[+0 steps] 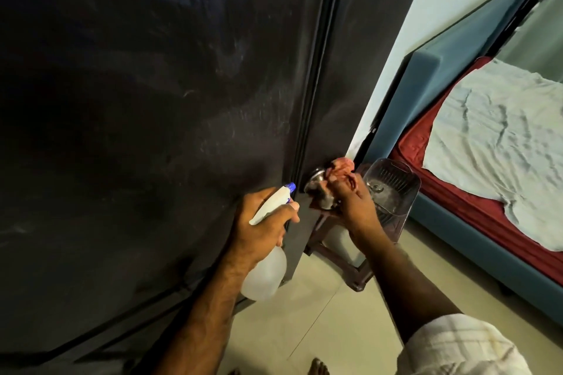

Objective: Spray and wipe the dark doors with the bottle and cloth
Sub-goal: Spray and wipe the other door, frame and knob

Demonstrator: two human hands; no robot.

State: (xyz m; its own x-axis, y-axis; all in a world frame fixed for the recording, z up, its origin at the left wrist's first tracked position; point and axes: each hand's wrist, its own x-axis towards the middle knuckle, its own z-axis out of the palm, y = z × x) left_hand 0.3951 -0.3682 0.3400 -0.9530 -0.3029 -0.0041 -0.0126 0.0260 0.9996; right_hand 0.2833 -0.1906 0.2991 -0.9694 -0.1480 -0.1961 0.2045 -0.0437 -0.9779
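Dark doors point(152, 100) mid-wipe: left hand point(259, 222) gripping white spray bottle point(268, 253), right hand point(356, 207) bunching pink cloth point(432, 167), seemingly around metal knob point(316, 189).

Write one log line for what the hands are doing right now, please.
left hand: grips spray bottle | right hand: holds pink cloth on door knob | dark doors: smeary

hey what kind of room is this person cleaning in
Most likely a bedroom. A bed with a blue padded frame, a red sheet and a crumpled grey cloth on top stands to the right, and the tall dark doors being wiped look like a wardrobe's, though that is a guess.
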